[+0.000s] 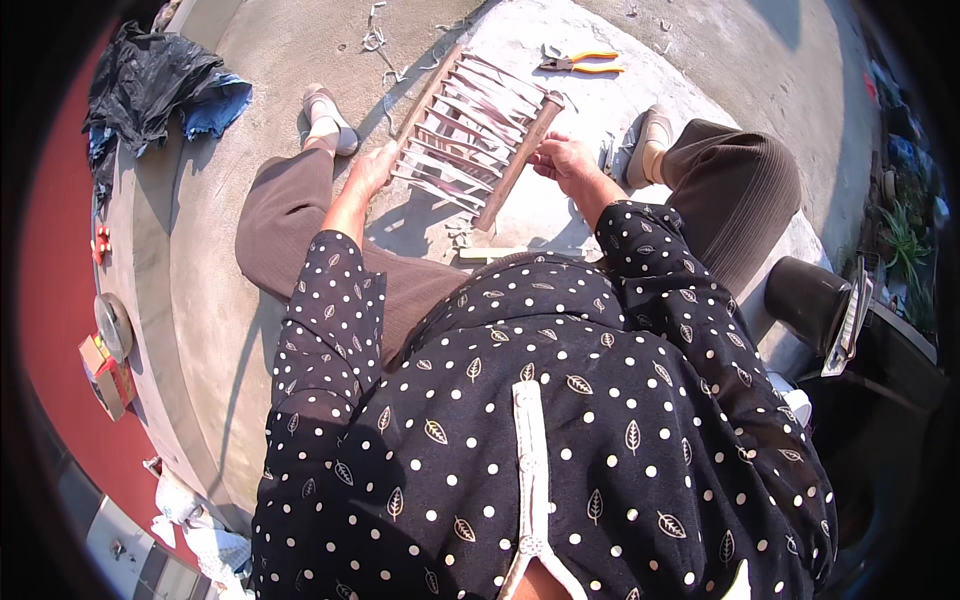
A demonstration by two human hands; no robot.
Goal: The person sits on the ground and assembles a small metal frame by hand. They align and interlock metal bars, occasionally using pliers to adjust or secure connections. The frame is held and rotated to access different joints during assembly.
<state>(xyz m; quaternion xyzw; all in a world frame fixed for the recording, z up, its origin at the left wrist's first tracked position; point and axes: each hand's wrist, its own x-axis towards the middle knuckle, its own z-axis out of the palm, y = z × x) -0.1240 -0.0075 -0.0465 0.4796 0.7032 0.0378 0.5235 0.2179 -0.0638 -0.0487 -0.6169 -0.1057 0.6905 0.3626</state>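
Note:
Between my knees stands a wooden frame like a small folding stool, with two brown bars [518, 160] joined by pale fabric strips [482, 100]. The strips run from bar to bar, some of them crossing. My left hand [372, 168] is closed at the near end of the left bar, its fingertips partly hidden. On the opposite side, my right hand [566, 160] has its fingers curled against the outer side of the right bar. Beyond the frame lie pliers [582, 64] with orange-yellow handles, on the pale slab.
Bent pale scraps [374, 40] lie on the concrete beyond the left bar. A black plastic bag [150, 85] rests on the ledge at far left. Below it on that side are a round lid-like object [113, 327] and a box [105, 375]. A dark bucket [805, 305] stands at right.

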